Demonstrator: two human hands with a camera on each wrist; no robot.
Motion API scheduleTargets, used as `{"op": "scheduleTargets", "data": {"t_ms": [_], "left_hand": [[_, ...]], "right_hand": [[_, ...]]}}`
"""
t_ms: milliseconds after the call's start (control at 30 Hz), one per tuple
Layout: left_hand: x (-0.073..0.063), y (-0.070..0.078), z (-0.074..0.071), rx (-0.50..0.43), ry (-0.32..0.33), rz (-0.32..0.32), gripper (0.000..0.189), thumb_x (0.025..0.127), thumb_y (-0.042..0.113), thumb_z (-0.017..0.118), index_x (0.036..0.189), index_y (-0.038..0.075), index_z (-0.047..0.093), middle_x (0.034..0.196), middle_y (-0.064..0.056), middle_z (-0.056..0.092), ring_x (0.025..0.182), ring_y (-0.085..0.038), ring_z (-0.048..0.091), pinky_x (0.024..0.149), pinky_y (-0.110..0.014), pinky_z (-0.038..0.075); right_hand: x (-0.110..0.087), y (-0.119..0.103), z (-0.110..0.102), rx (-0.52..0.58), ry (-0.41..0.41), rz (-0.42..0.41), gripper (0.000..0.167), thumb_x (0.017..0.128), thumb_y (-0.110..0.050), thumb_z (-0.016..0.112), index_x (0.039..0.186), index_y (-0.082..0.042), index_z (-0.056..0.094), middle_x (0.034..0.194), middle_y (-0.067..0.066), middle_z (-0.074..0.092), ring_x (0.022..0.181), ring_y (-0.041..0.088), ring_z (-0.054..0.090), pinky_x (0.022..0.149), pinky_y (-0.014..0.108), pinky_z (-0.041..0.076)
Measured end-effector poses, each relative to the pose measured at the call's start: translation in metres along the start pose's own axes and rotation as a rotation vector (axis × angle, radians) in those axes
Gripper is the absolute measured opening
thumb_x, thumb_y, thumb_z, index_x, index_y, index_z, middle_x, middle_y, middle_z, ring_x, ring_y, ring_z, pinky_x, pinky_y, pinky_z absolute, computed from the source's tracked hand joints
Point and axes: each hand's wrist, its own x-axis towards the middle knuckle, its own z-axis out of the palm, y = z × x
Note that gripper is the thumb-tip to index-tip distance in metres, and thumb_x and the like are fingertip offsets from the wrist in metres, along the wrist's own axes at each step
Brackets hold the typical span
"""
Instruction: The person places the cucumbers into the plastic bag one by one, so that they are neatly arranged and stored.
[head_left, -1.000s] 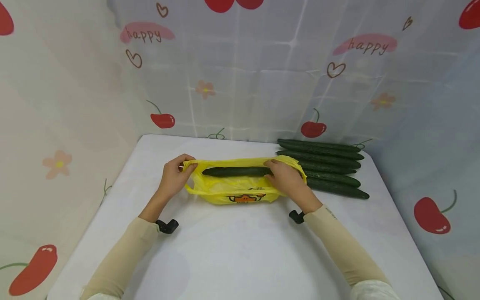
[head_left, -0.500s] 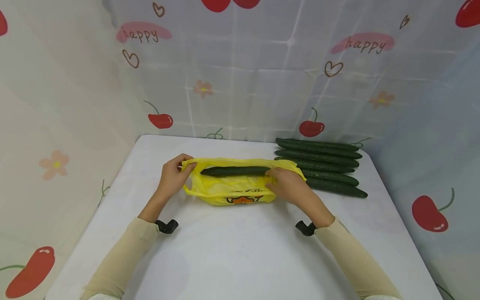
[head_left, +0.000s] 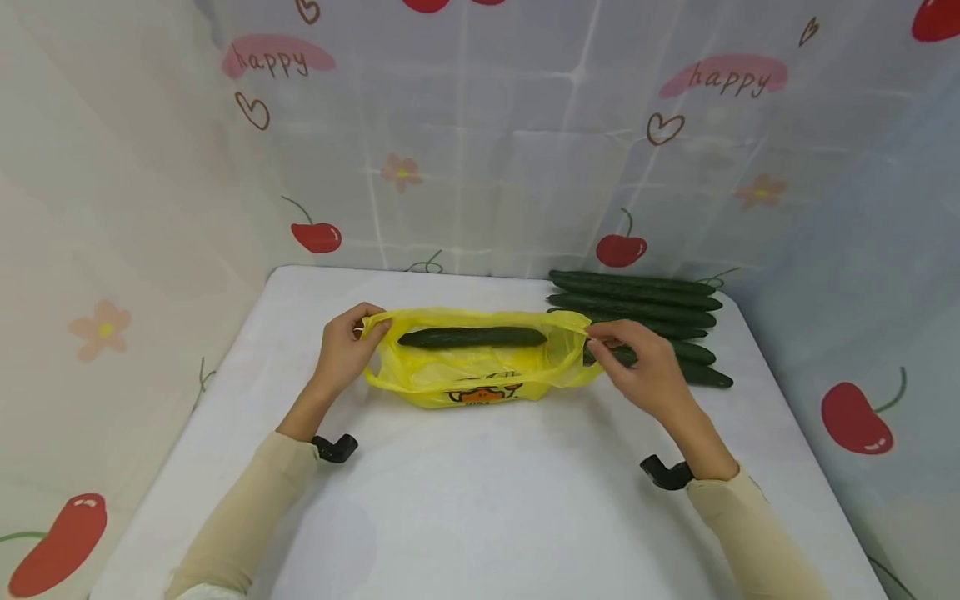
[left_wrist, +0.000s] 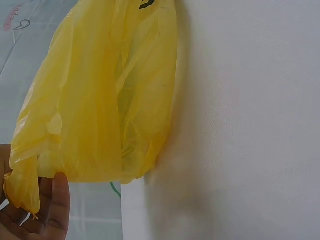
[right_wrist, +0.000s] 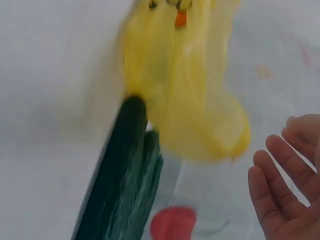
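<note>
A yellow plastic bag [head_left: 480, 383] with a printed cartoon face lies with its mouth spread wide on the table. One dark green cucumber [head_left: 472, 337] lies lengthwise inside it. My left hand [head_left: 342, 346] pinches the bag's left end; the left wrist view shows the gathered yellow plastic [left_wrist: 22, 187] between the fingers. At the opposite end is my right hand [head_left: 645, 367], its fingers loosely bent. The right wrist view has this hand [right_wrist: 290, 175] apart from the bag [right_wrist: 190, 100], holding nothing.
Several cucumbers [head_left: 637, 287] lie side by side at the table's back right, partly hidden by my right hand. A white cloth covers the table [head_left: 480, 500]. Printed curtains [head_left: 487, 167] stand close behind it and along both sides.
My right hand has let go of the cucumber in the bag and drawn out to the right, baring the cucumber's right end. My left hand keeps its hold on the bag.
</note>
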Motion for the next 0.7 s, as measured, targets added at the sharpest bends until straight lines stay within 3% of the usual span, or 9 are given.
{"op": "scheduleTargets", "data": {"t_ms": [167, 267, 367, 533, 700], "left_hand": [[0.001, -0.001, -0.002, 0.001, 0.006, -0.007, 0.019, 0.105, 0.030, 0.071, 0.115, 0.013, 0.076, 0.113, -0.008, 0.077, 0.096, -0.021, 0.055, 0.081, -0.024, 0.044], [0.001, -0.003, -0.002, 0.001, 0.004, -0.007, 0.019, 0.105, 0.030, 0.072, 0.114, 0.013, 0.076, 0.113, -0.008, 0.077, 0.096, -0.021, 0.056, 0.081, -0.024, 0.044], [0.001, -0.003, -0.002, -0.006, 0.001, -0.006, 0.019, 0.105, 0.030, 0.072, 0.114, 0.013, 0.076, 0.113, -0.008, 0.077, 0.095, -0.022, 0.055, 0.080, -0.026, 0.044], [0.002, -0.002, -0.002, -0.004, -0.003, -0.016, 0.020, 0.105, 0.030, 0.072, 0.115, 0.014, 0.076, 0.115, -0.008, 0.076, 0.096, -0.021, 0.055, 0.081, -0.025, 0.044], [0.001, -0.003, -0.003, -0.007, -0.001, -0.041, 0.019, 0.105, 0.028, 0.072, 0.116, 0.013, 0.075, 0.116, -0.008, 0.076, 0.096, -0.021, 0.056, 0.079, -0.021, 0.045]], "right_hand": [[-0.014, 0.043, -0.020, 0.000, 0.073, 0.199, 0.026, 0.098, -0.008, 0.078, 0.124, -0.010, 0.078, 0.113, 0.012, 0.079, 0.094, -0.006, 0.064, 0.086, 0.009, 0.051], [-0.029, 0.066, -0.026, -0.026, 0.058, 0.341, 0.025, 0.103, -0.018, 0.074, 0.127, -0.013, 0.077, 0.116, 0.014, 0.079, 0.095, -0.020, 0.054, 0.086, 0.010, 0.049], [-0.047, 0.085, -0.029, -0.045, 0.029, 0.429, 0.027, 0.105, -0.025, 0.072, 0.129, -0.014, 0.076, 0.120, 0.015, 0.078, 0.097, -0.025, 0.048, 0.088, 0.014, 0.047], [-0.072, 0.109, -0.034, -0.071, 0.010, 0.490, 0.029, 0.105, -0.031, 0.071, 0.130, -0.016, 0.076, 0.125, 0.014, 0.077, 0.102, -0.027, 0.044, 0.093, 0.030, 0.047], [-0.085, 0.123, -0.040, -0.094, 0.005, 0.517, 0.030, 0.104, -0.031, 0.073, 0.130, -0.016, 0.076, 0.133, 0.017, 0.074, 0.107, -0.028, 0.042, 0.095, 0.027, 0.044]]}}
